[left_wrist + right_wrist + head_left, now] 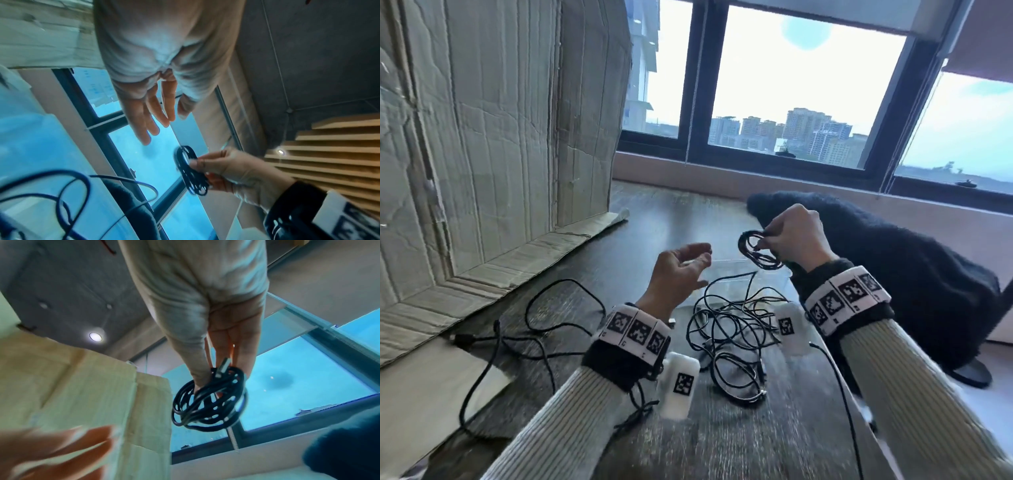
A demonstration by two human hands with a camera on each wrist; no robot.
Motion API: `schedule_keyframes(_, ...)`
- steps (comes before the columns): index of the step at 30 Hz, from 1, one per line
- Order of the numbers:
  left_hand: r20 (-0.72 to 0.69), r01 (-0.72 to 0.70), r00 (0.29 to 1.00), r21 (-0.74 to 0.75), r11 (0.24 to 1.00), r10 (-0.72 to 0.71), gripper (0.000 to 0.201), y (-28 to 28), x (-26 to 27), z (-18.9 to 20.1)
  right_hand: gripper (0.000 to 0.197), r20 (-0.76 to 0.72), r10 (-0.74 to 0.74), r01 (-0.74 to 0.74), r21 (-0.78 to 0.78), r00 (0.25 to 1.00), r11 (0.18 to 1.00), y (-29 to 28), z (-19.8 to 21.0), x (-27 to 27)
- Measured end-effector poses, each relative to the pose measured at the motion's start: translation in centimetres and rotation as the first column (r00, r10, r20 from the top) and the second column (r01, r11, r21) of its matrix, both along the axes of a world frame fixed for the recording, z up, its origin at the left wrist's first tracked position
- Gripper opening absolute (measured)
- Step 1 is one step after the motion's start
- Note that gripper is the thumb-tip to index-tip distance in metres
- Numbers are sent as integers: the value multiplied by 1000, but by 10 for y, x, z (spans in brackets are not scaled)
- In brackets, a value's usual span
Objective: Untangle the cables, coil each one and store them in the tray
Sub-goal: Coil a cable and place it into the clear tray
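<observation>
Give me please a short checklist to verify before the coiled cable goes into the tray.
1. Coiled black cable is held firmly: ok, the right hand pinches it, loops gathered.
2. Coil is free of the tangled cables on the table: cannot tell, the views are blurred there.
3. Left hand is free to help: ok, open and holding nothing.
4. Clear tray is reachable: ok, it sits just below the coil.
5. Tray has room: cannot tell; it is transparent and loose cable lies across its near side.
6. Coil is tied or secured: cannot tell.
</observation>
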State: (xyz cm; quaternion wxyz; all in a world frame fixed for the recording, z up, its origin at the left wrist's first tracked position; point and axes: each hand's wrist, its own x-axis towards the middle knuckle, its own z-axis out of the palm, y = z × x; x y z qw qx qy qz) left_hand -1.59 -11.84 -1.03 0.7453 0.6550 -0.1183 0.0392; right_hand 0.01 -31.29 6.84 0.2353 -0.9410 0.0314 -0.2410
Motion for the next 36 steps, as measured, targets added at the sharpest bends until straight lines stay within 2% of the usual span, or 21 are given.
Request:
schedule_keyframes(5,-232,-155,967,-189,970,109,15,28,17,-11,16,-47,-125,125,5,991,992,-38,1,44)
schedule_keyframes(9,-379,-183,919,-167,969,109,11,43,26,-25,18,-103,-246,249,14,964,968,-57,-24,71)
schedule_keyframes(12,-448,-192,889,-172,966,96,13,51,31,-31,21,-101,-275,281,54,956,958,-62,-39,85)
schedule_keyframes(17,-454,-207,884,-173,963,109,16,52,29,-28,21,-85,-274,280,75,958,957,-59,-58,104)
schedule_keyframes(21,-440,-183,893,-156,971,97,15,52,29,-27,10,-122,-272,254,-142,955,957,-56,-75,118)
schedule_keyframes(24,-424,-175,900,-135,975,102,15,51,30,-28,11,-176,-295,246,-257,939,935,-53,-83,121)
schedule_keyframes(28,-427,-181,897,-126,975,111,17,53,33,-30,10,-215,-311,227,-342,926,912,-51,-88,122)
schedule_keyframes(32,-441,-207,888,-134,969,128,16,60,33,-30,21,-307,-343,186,-442,888,877,-53,-94,119)
schedule_keyframes(36,-443,-227,885,-139,964,144,15,64,32,-29,24,-422,-271,84,-410,865,908,-50,-90,114)
